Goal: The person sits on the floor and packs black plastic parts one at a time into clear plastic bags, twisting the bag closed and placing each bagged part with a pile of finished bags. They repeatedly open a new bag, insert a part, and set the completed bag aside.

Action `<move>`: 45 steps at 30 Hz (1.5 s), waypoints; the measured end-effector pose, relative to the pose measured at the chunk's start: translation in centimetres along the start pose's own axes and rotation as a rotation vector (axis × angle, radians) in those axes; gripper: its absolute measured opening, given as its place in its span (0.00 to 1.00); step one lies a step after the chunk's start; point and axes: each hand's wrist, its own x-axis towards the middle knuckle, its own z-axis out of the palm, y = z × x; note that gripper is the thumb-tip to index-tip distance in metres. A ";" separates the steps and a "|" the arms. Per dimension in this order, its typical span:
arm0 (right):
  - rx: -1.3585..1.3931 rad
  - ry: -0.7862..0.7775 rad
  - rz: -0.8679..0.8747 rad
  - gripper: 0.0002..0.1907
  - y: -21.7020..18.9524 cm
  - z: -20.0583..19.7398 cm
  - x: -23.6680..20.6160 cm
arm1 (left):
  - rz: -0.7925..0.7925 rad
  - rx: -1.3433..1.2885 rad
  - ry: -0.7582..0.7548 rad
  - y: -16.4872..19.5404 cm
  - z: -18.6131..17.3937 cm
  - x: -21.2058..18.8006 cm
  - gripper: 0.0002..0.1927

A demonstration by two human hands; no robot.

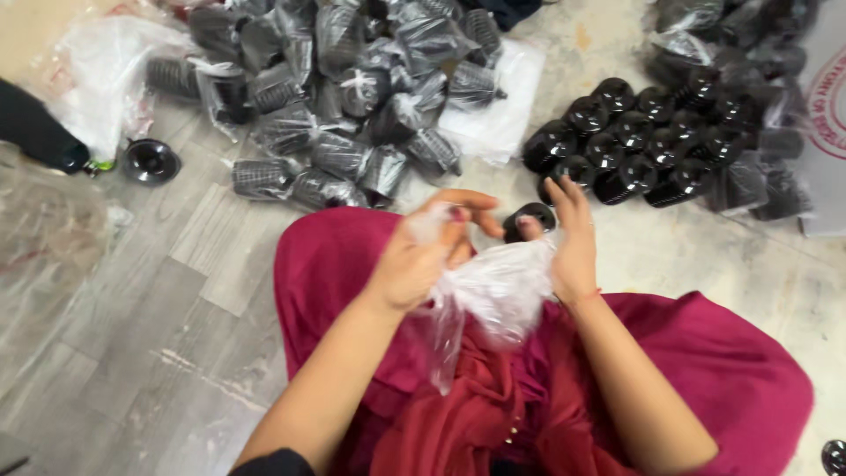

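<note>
— Hands first: left hand [421, 256] closed around the upper edge of a clear plastic bag [493, 295], fingers bunched into the film. Right hand [568, 242] gripping the opposite edge of the same bag, thumb pressed in, fingers partly spread upward.

— And the bag itself?

— Stretched between the two hands, hanging down over a crimson-clothed lap [723, 370]. Crumpled, translucent, tail drooping below the left hand.

— Anything in it?

— Hard to tell through the film. Just beyond the fingertips, though, one black round part [530, 216], seen right at the top of the bag between both hands, touching or nearly touching the right hand's fingers. Impossible to say whether inside the mouth of the bag or resting on the floor behind it.

— Surroundings?

— Farther out on the right, a cluster of bare black round parts [630, 145] packed together on the pale floor [132, 291]. Farther out on the left, a heap of bagged black parts [344, 97], each wrapped in clear plastic. Far left, one loose black part [150, 160] lying alone beside a sheet of crumpled clear plastic [88, 70]. Both heaps well apart from the hands.
</note>
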 end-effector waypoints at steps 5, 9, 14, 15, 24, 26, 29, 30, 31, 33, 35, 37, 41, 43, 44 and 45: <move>0.936 -0.469 0.085 0.36 -0.9 -3.6 -3.1 | 0.101 0.056 0.122 -5.1 4.0 3.8 0.19; 0.999 -0.700 0.374 0.15 -0.8 -1.0 -5.9 | 0.106 -0.140 0.376 -5.9 3.1 5.6 0.21; 1.324 -0.678 0.622 0.13 1.0 1.3 -6.0 | -0.138 -0.220 0.368 -7.2 0.5 5.9 0.19; 1.208 -0.703 0.559 0.13 1.1 1.2 -5.8 | -0.193 -0.137 0.318 -7.8 0.1 5.8 0.22; 0.618 -0.026 0.310 0.17 0.9 -3.6 -1.5 | -0.225 -0.221 0.280 -12.5 -2.3 7.2 0.14; 0.354 -0.183 0.336 0.17 0.9 -2.7 -0.8 | -0.226 -0.216 0.278 -13.0 -2.2 7.0 0.14; 0.363 -0.211 0.424 0.08 1.0 -0.7 -0.6 | -0.218 -0.223 0.329 -13.6 -2.4 6.7 0.15; 0.488 -0.132 0.431 0.06 1.2 -0.1 -0.7 | -0.211 -0.229 0.362 -13.7 -2.5 6.6 0.16; 0.613 -0.057 0.434 0.04 1.6 0.3 -0.9 | -0.182 -0.154 0.395 -13.8 -2.7 6.5 0.16; 0.821 0.034 0.447 0.02 2.5 0.8 -1.2 | -0.134 0.002 0.468 -14.1 -3.2 6.3 0.20; 0.986 0.085 0.468 0.04 3.5 1.0 -1.4 | -0.208 0.036 0.445 -14.6 -3.6 6.1 0.22; 1.014 -0.076 0.565 0.10 4.5 1.0 -1.3 | -0.271 0.069 0.432 -15.4 -3.9 6.0 0.22; 1.157 0.007 0.759 0.06 5.5 0.7 -1.4 | -0.297 0.075 0.448 -17.3 -4.7 6.0 0.17; 1.239 0.106 0.770 0.07 5.8 0.6 -1.6 | -0.293 0.028 0.476 -17.8 -5.3 5.9 0.15; 1.281 0.156 0.775 0.07 5.9 0.6 -1.7 | -0.306 -0.007 0.495 -17.9 -5.5 5.7 0.16; 1.228 0.123 0.763 0.07 6.0 0.6 -1.8 | -0.319 -0.042 0.515 -18.0 -5.6 5.7 0.16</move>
